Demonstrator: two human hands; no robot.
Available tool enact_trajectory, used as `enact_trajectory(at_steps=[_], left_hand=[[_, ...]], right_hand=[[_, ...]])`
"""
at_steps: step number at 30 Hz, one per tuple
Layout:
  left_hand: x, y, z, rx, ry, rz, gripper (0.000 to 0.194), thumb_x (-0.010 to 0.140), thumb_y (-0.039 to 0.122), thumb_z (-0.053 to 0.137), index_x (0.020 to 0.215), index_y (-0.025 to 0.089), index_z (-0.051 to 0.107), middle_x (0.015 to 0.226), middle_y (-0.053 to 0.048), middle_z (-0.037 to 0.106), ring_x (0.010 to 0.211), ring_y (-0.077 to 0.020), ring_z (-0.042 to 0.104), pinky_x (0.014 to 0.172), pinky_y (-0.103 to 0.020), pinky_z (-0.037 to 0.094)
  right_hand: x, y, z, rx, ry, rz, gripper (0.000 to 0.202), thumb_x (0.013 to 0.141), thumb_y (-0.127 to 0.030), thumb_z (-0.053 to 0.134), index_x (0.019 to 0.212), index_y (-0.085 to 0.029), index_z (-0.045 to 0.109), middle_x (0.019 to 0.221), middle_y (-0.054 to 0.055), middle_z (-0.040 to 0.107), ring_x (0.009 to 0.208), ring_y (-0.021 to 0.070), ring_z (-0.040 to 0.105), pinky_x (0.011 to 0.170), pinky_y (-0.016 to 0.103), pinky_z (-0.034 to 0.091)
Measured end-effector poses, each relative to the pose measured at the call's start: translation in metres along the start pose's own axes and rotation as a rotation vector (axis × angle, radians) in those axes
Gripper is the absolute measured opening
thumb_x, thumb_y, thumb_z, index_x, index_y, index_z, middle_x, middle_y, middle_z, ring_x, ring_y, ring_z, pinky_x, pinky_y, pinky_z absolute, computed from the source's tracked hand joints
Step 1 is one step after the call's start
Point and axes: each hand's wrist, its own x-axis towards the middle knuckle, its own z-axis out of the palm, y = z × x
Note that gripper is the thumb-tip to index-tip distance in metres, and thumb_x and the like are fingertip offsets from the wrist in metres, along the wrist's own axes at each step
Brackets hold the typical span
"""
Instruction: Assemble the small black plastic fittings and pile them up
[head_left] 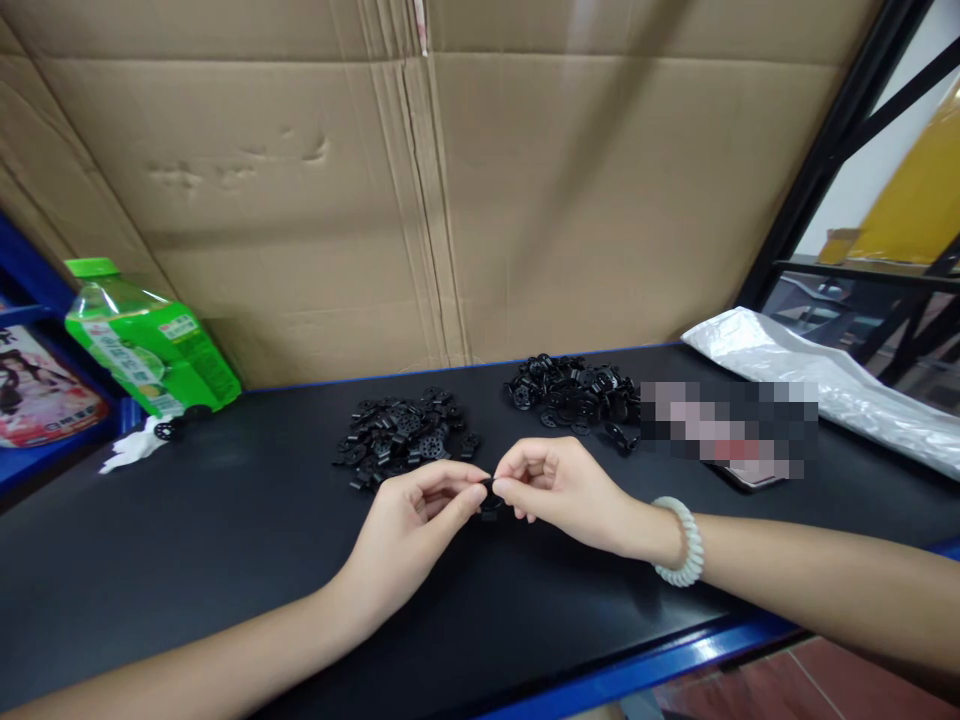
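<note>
My left hand (pixel 416 515) and my right hand (pixel 562 490) meet over the near middle of the table, thumbs and fingers pinched from both sides on one small black plastic part (pixel 490 500). Fingertips cover much of this part, so its full shape is hidden. A pale coiled band circles my right wrist. Just beyond my left hand lies a heap of small black perforated plastic pieces (pixel 405 430). A second heap of black plastic pieces (pixel 570 390) spreads behind my right hand, with some loose ones at its near edge.
A green-labelled bottle (pixel 150 345) leans at the left, near a white tissue (pixel 139 448) and a black piece. To the right are a blurred-out phone-like object (pixel 750 478) and a silvery bag (pixel 817 370). A cardboard wall (pixel 300 200) closes the back of the black table (pixel 187 560).
</note>
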Motion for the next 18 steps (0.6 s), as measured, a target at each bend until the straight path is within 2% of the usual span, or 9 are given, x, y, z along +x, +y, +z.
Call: enact_trajectory(at_steps=[9, 18], left_hand=[[0.0012, -0.0026, 0.0003, -0.096, -0.018, 0.001, 0.016, 0.078, 0.025, 0.067, 0.091, 0.017, 0.07, 0.086, -0.002, 0.074, 0.079, -0.0163, 0.069, 0.076, -0.023, 0.055], [0.0009, -0.0023, -0.0015, -0.133, 0.014, -0.02, 0.01, 0.076, 0.023, 0.071, 0.083, 0.017, 0.073, 0.076, 0.0, 0.073, 0.072, -0.0134, 0.066, 0.069, -0.019, 0.053]], right_hand=[[0.0003, -0.0029, 0.0007, 0.02, 0.034, -0.002, 0.019, 0.079, -0.033, 0.066, 0.076, -0.015, 0.061, 0.063, -0.001, 0.058, 0.054, 0.0099, 0.055, 0.055, 0.024, 0.048], [0.0026, -0.0019, 0.0009, 0.021, -0.02, 0.004, 0.019, 0.078, -0.032, 0.068, 0.08, -0.015, 0.059, 0.069, 0.0, 0.06, 0.061, 0.0106, 0.057, 0.057, 0.024, 0.049]])
